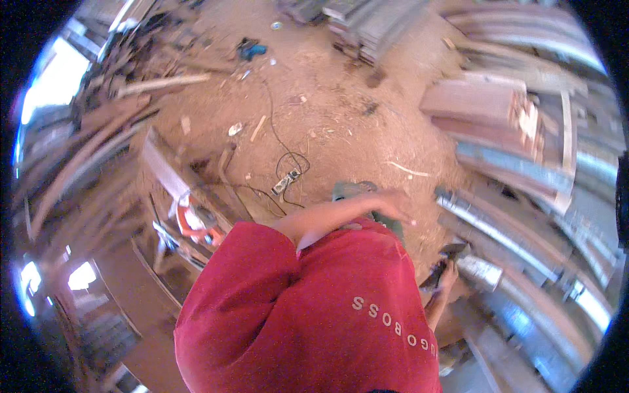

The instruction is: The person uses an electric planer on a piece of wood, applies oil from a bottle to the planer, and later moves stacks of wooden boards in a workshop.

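My left forearm crosses in front of my red shirt [327,301]. At its end, my left hand [392,205] hangs loosely with its fingers stretched out and somewhat blurred; I see nothing in it. Lower on the right, my right hand [448,276] is closed around a dark object [432,275], whose kind I cannot make out. Just above that hand is a dark, flat-looking piece [453,249], beside the pale end of a plank [481,270]. Whether this piece belongs to the held object is unclear.
A power strip [285,182] with a looping black cord lies on the brown floor. Stacked boards [478,98] line the right side, and another stack [380,26] stands at the far end. Scrap wood fills the left. A blue and black tool [251,49] lies farther off. An orange object [191,224] is at left.
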The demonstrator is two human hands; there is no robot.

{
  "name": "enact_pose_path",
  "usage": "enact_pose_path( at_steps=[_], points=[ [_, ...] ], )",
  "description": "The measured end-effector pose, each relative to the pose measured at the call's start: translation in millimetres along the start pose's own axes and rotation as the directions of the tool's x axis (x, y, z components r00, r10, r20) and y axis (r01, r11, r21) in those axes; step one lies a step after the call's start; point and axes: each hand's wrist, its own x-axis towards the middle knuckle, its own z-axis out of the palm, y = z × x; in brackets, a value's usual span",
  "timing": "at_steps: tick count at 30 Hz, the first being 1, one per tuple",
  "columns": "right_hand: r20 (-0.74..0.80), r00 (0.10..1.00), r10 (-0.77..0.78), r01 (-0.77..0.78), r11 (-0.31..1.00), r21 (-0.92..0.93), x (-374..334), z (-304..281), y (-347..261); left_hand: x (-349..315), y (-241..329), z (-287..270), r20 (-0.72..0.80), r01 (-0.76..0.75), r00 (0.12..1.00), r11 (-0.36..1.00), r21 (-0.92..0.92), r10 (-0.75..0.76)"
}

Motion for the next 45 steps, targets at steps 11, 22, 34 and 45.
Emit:
enact_pose_path(
  at_steps=[11,22,34,45],
  points=[
    [0.757,0.543,-0.364,0.498,0.865,0.059,-112.1,293.6,-180.8,-83.7,45.4,5.2,-0.534,-0.363,0.662,0.397,-0.843,-0.526],
    [0.941,0.253,-0.224,0.959,0.184,-0.214,80.3,267.0,-106.3,-266.3,-17.7,51.9,-0.123,-0.425,0.023,0.102,-0.900,-0.992],
    [0.721,0.690,-0.065,0.713,0.232,-0.661,64.0,308.2,-106.9,-515.8,-211.6,-23.6,-0.053,-0.498,-0.518,0.351,-0.793,-0.854],
    [0.850,0.437,-0.293,0.898,0.080,-0.433,-135.4,506.1,-192.1,-711.3,-379.8,-94.9,-0.180,-0.183,-0.741,0.452,-0.873,-0.647]
  ],
)
